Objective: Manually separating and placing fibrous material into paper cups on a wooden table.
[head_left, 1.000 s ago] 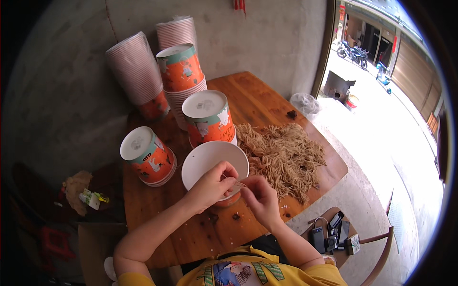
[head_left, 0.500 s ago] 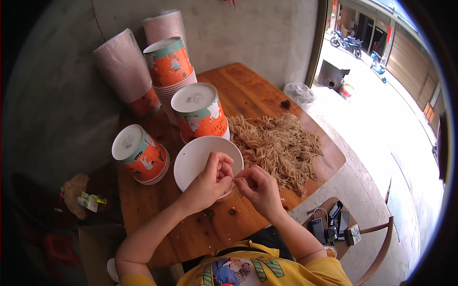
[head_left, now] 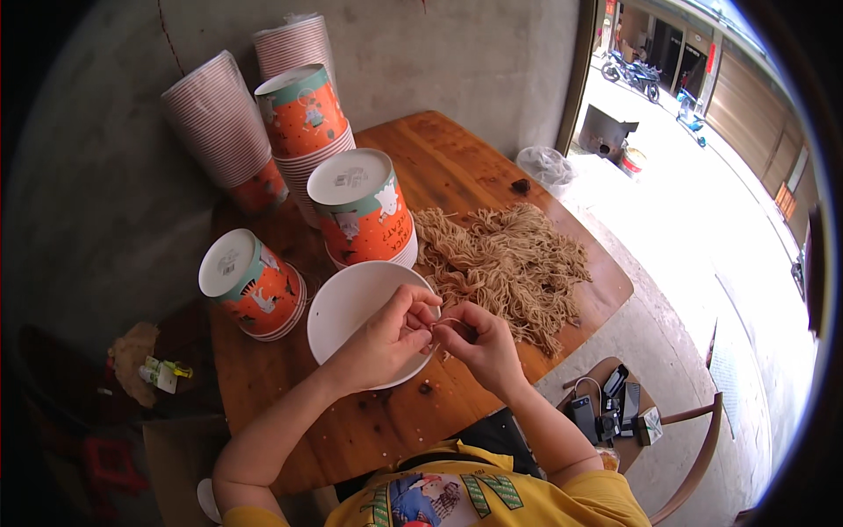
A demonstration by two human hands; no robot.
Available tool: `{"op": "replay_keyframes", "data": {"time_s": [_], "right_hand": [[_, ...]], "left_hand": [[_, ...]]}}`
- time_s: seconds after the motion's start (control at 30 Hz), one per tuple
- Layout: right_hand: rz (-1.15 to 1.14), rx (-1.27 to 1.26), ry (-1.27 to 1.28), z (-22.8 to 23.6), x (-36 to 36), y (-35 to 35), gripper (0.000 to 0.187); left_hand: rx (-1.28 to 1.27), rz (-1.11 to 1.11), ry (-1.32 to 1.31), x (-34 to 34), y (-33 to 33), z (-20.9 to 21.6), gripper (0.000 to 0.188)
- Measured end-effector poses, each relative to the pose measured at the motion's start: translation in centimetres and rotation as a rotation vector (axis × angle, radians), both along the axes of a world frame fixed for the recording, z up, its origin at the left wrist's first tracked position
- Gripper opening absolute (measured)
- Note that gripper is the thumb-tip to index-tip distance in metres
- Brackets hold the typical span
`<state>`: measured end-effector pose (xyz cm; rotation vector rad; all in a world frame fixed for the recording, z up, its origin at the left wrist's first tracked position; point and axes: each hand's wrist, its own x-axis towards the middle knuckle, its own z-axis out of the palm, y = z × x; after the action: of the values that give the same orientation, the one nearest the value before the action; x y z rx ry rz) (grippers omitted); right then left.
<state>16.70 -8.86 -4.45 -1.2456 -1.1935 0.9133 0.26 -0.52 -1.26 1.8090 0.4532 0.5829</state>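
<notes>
Centre frame, left hand [head_left: 397,332] and right hand [head_left: 477,341] pinch a thin pale strand [head_left: 450,319]. A round white tub [head_left: 341,303] sits below, presumably as catcher.

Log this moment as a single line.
left hand: pinching thin strand; right hand: pinching same strand; open paper tub: upright below hands; tan yarn pile: right of tub; inverted orange tubs: left of open tub

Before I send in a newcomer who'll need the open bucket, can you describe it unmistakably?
Find the wooden table. On it, left of the tan stringy pile, sits the open bucket, partly hidden by the left hand. Its white inside shows, whereas the orange buckets nearest it stand upside down.
</notes>
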Motion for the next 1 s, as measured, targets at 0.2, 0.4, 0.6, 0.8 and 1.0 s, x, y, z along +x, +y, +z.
{"op": "replay_keyframes", "data": {"time_s": [0.2,0.4,0.6,0.8,1.0], "right_hand": [[-0.052,0.068,-0.116,-0.1,-0.3,-0.1,0.013],[-0.172,0.211,-0.347,0.4,-0.9,-0.5,0.011],[-0.200,0.249,-0.380,0.3,-1.2,-0.4,0.011],[-0.257,0.328,-0.495,-0.3,-1.5,-0.3,0.012],[-0.277,0.358,-0.522,-0.7,-1.4,-0.1,0.013]], "left_hand": [[-0.138,0.065,0.136,-0.2,0.2,-0.1,0.023],[0.133,0.185,0.220,-0.2,-0.1,-0.1,0.014],[0.502,0.293,0.181,-0.1,-1.5,0.4,0.012],[0.630,0.346,0.217,-0.1,-2.0,0.8,0.009],[0.267,0.325,0.159,-0.2,-2.0,0.7,0.008]]}}
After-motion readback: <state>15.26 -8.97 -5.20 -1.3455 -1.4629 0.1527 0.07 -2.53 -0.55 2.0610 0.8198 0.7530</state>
